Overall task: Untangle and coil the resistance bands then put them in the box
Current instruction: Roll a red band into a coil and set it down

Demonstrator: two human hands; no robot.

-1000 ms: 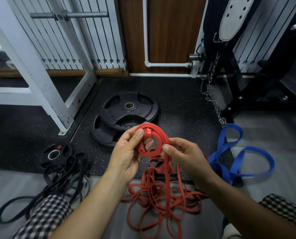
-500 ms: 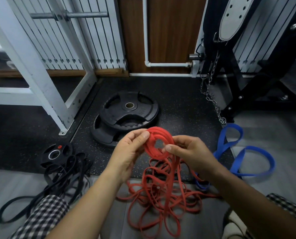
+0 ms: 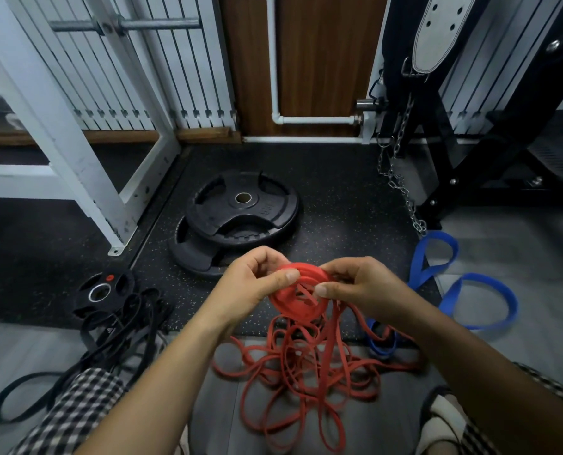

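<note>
Both hands hold a red coil (image 3: 294, 305) above the floor (image 3: 339, 198), probably so the wound turns stay flat while more band is fed on. The left hand (image 3: 253, 285) pinches the coil's left rim between thumb and fingers. The right hand (image 3: 363, 287) has its grip closed on the right rim, so the coil sits directly between them. The rest of the red band (image 3: 306, 372) hangs down into a loose tangle on the floor. No box is in view.

Coil (image 3: 298, 303) is held betw. left hand (image 3: 250, 287) & right hand (image 3: 362, 287) above floor tangle (image 3: 293, 369), w/ stacked plates (image 3: 237, 218) behind, thin bands (image 3: 115, 333) at left, wide band (image 3: 421, 277) at right, perhaps touching it.
</note>
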